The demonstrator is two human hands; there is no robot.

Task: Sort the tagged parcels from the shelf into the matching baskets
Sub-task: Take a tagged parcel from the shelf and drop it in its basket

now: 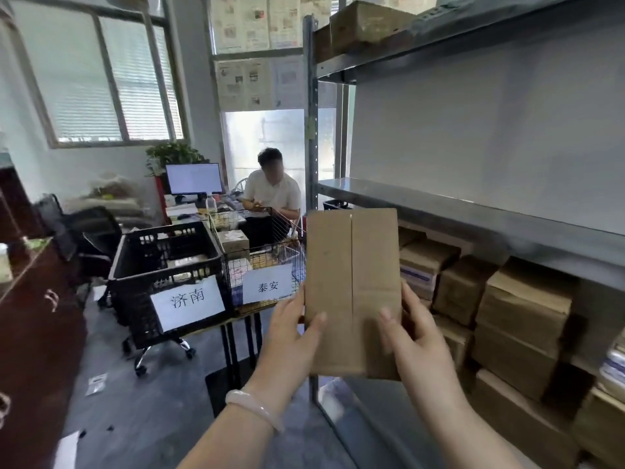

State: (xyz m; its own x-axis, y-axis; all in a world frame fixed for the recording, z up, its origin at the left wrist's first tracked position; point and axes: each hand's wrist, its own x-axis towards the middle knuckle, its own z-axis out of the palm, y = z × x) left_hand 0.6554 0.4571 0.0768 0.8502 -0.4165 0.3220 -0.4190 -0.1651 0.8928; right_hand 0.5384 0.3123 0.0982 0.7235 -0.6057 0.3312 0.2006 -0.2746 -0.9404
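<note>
I hold a flat brown cardboard parcel (351, 286) upright in front of me, its plain taped side facing me. My left hand (291, 336) grips its lower left edge, thumb on the front. My right hand (412, 340) grips its lower right edge the same way. No tag shows on this side. To the left stand a black plastic crate (135, 265) with a white label reading 济南 and a wire basket (291, 231) labelled 泰安, both with parcels inside. The metal shelf (439, 204) is on the right.
Several brown boxes (521, 313) are stacked on the lower shelf level. A person sits at a desk with a monitor (194, 179) behind the baskets. An office chair (91, 238) stands at left, a dark cabinet (33, 333) at the far left. Paper scraps lie on the floor.
</note>
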